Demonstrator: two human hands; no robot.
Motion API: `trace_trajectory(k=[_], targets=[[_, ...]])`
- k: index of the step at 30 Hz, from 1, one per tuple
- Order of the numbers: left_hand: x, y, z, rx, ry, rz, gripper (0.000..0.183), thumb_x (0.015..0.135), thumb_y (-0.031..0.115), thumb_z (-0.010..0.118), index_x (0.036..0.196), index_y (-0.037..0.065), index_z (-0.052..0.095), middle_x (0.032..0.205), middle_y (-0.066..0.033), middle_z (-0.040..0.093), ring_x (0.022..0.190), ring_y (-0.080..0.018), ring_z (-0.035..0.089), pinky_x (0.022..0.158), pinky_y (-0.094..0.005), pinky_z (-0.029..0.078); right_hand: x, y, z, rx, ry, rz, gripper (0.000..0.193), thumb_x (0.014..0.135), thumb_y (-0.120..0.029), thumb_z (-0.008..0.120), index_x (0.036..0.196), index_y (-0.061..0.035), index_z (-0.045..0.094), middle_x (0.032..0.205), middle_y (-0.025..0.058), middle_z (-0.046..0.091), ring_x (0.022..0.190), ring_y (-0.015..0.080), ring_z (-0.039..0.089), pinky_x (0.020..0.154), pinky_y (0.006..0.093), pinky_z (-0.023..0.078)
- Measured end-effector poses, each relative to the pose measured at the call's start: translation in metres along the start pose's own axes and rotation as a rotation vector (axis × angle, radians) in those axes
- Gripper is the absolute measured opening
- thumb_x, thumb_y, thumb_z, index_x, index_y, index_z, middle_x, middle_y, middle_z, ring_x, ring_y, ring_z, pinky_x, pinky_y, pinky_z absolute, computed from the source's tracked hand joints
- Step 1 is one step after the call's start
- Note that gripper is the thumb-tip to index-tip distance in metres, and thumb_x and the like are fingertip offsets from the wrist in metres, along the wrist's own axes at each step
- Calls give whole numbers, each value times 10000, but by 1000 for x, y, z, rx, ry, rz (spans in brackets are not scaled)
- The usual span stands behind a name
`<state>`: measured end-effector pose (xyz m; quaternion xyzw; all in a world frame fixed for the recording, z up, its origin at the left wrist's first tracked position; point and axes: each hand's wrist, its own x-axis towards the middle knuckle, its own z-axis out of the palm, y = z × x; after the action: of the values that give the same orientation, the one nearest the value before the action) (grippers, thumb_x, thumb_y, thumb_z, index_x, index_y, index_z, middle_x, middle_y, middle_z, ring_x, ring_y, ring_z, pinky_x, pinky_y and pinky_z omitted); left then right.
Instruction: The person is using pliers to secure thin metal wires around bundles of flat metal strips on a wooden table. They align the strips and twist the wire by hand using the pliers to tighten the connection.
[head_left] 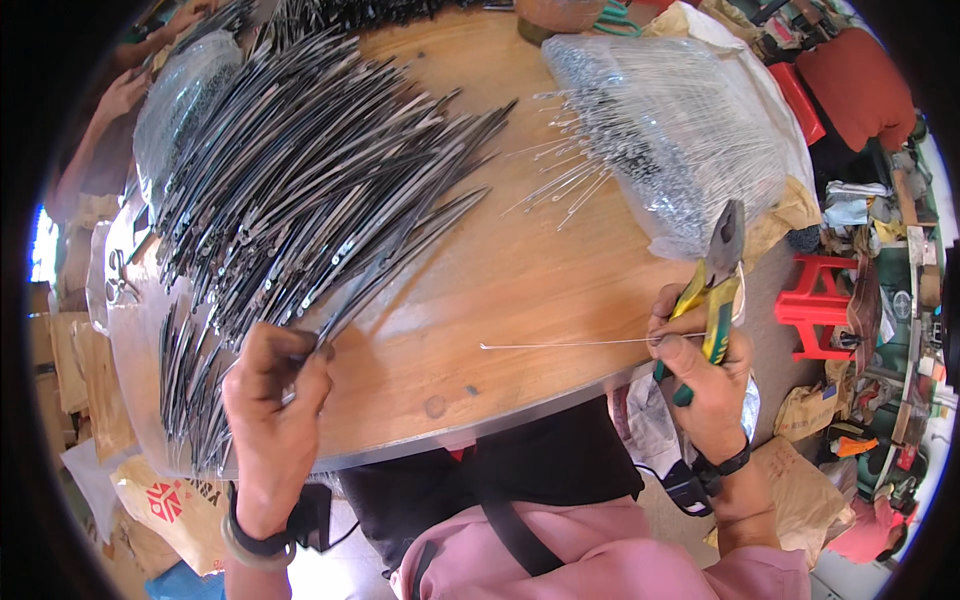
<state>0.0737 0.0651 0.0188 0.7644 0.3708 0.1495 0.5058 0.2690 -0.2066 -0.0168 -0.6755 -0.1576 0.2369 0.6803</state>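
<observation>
My left hand [275, 390] is closed around the near end of a few thin dark strips [385, 265], which slant up to the right over the table [500, 290]. Behind it spreads a large pile of similar long, narrow strips [290, 170], several with small holes at their near ends. My right hand [705, 375] grips pliers [727, 245] with yellow and green handles, jaws pointing up. Between that hand's thumb and finger is also a thin wire [570, 344], its small bent tip pointing left above the wood. How many strips my left hand holds, I cannot tell.
A clear plastic bag [700, 130] of thin looped wires lies at the far right, with loose ends poking out leftward. Another plastic bag [185, 95] and scissors [120, 278] are on the left. Beyond the right edge stands a red stool [815, 305]. Someone's arm [110, 105] shows far left.
</observation>
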Motion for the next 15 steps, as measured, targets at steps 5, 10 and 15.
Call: trace_trajectory(k=[5,10,15], targets=[[-38,-6,-14,-718,-183,-484,104,816,-6,617,858,-13,522,786,-195,626,544,-230,604,451,-294,487,-1,-4,18,243,-26,175,181,827,-115,697,899,26,610,1043,140,523,835,176,521,693,299,424],[-96,-23,-15,-968,36,-426,219,775,78,703,883,-28,545,737,-170,575,518,-258,588,363,-296,404,-14,-14,33,480,-95,244,166,848,-113,682,921,10,598,1083,139,517,823,185,533,688,309,440],[-90,-17,17,-1145,-123,-557,303,777,82,689,1041,-33,595,694,-142,568,472,-210,525,364,-283,392,-23,-22,58,431,-122,200,212,835,-182,703,897,-43,556,1078,105,487,873,173,484,715,297,419]])
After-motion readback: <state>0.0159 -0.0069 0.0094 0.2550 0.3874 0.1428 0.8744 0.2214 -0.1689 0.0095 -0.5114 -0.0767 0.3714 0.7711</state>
